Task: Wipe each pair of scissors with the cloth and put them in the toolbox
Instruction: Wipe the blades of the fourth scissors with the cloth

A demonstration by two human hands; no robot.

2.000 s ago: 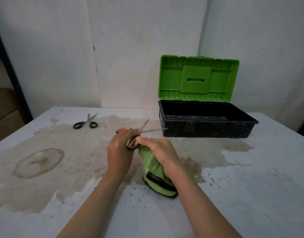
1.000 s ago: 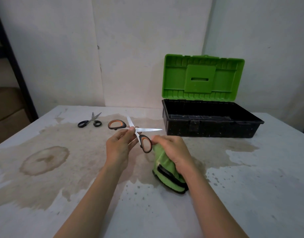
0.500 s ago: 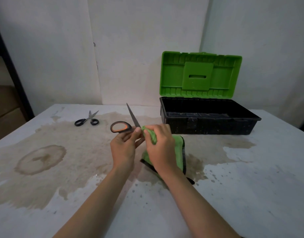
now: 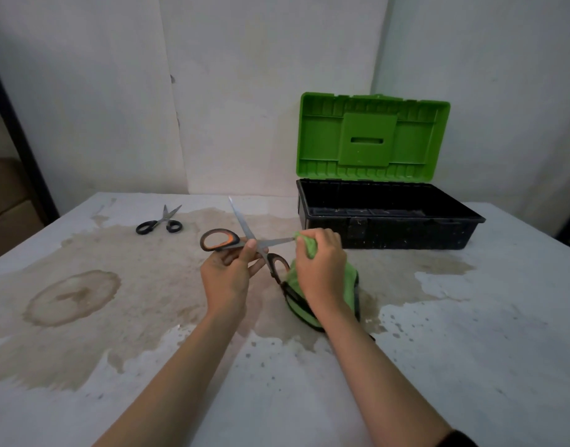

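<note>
Orange-and-black-handled steel scissors (image 4: 232, 241), blades spread, pinched at pivot by left hand (image 4: 227, 275) above stained white table (image 4: 470, 333), right hand (image 4: 322, 266) gripping green cloth (image 4: 350, 285) around one blade tip, open green-lidded black toolbox (image 4: 406, 235) just behind, small black-handled scissors (image 4: 159, 224) far left.

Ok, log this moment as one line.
step: wiping blade | left hand: holds orange-handled scissors, blades apart | right hand: pinches green cloth on one blade | black-handled scissors: on table | toolbox: lid up
</note>
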